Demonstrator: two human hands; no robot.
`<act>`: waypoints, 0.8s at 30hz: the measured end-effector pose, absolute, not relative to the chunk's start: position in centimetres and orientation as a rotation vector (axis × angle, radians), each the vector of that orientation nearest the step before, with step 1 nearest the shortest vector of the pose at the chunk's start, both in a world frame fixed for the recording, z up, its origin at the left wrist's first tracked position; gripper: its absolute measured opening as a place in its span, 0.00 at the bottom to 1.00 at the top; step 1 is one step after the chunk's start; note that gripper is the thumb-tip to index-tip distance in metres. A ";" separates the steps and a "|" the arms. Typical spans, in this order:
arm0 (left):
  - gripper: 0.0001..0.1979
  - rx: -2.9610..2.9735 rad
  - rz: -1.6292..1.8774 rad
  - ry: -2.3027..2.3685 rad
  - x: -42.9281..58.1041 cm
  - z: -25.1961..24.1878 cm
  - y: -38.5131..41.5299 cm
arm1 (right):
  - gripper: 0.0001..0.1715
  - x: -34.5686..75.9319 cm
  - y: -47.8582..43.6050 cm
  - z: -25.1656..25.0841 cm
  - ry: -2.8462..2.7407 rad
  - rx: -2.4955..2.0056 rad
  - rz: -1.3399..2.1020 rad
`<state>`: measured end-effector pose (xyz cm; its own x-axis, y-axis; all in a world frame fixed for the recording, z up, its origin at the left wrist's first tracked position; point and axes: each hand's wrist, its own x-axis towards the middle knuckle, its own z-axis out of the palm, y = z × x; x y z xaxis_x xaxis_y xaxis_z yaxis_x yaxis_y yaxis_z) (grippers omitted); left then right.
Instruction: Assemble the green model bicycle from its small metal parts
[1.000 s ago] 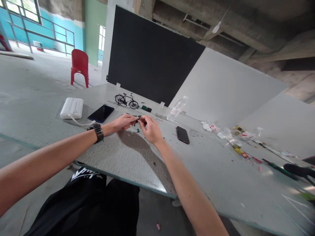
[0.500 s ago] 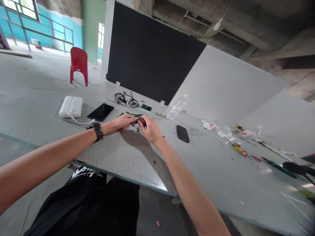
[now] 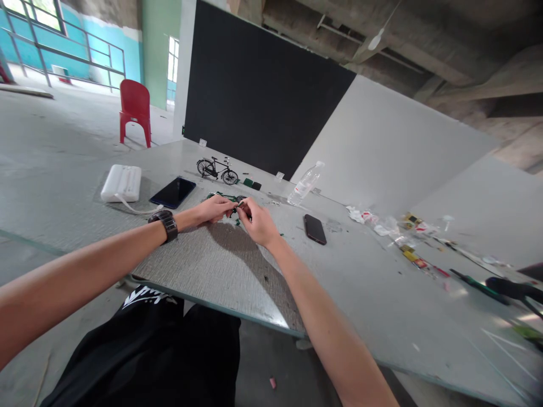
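Note:
My left hand (image 3: 217, 209) and my right hand (image 3: 257, 219) meet over the table, fingertips closed in a pinch on a small dark green part (image 3: 234, 212). Fingers cover most of it, so its exact shape cannot be made out. Just behind the hands, partly hidden, lies a green model bicycle frame (image 3: 224, 196) with a dark wheel. Tiny green pieces (image 3: 238, 223) are scattered below the fingertips. Farther back stands a black model bicycle (image 3: 217, 170), upright and whole, with small green and dark flat pieces (image 3: 251, 184) to its right.
Left of my hands, a dark phone (image 3: 173, 193) and a white power bank (image 3: 122, 183) with a cable lie on the grey table (image 3: 203, 265). A second phone (image 3: 314, 229) and a clear bottle (image 3: 305, 183) are to the right. Packaging litter (image 3: 390, 229) spreads beyond.
Both hands keep the same pinch at nearly the same spot. The view has shifted very slightly; nothing else has visibly moved.

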<state>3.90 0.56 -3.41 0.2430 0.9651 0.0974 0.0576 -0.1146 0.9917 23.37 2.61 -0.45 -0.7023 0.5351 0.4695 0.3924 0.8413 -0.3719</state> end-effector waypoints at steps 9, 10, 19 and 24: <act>0.22 1.436 1.051 1.073 4.0 -3.3 0.6 | 0.07 23.3 2.6 -0.4 -2.447 -0.682 0.359; 0.22 1.438 1.049 1.076 4.0 -3.3 0.5 | 0.07 23.4 2.6 -0.4 -2.450 -0.680 0.368; 0.22 1.481 1.031 1.118 3.9 -3.3 0.7 | 0.08 23.3 2.5 -0.4 -2.461 -0.695 0.392; 0.22 1.524 1.001 1.165 3.8 -3.5 0.8 | 0.09 23.2 2.4 -0.4 -2.465 -0.729 0.422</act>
<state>3.78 0.84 -3.53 0.2145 0.9748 0.0612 0.2071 -0.1067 0.9725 23.16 2.39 -0.44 -0.7139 0.5750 0.3996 0.4094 0.8057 -0.4281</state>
